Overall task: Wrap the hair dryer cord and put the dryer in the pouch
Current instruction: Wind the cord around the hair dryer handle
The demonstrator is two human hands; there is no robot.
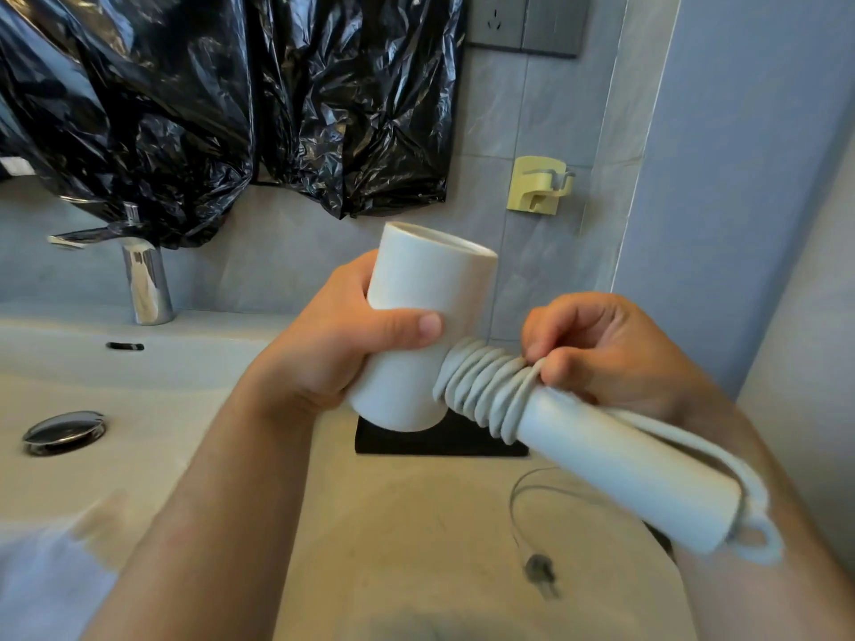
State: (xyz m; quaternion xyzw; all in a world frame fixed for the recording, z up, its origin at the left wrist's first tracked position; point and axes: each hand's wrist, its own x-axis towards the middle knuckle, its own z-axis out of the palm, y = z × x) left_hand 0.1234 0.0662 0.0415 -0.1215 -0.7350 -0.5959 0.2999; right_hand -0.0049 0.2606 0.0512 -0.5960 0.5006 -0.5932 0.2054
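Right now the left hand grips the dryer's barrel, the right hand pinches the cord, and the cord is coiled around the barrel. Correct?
Not quite. The head view shows the cord coiled around the handle, next to the barrel, not around the barrel. The rest holds: the left hand grips the barrel and the right hand pinches the cord.

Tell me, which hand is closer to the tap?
Left. The left hand grips the dryer barrel right of the tap; the right hand pinches the cord farther right.
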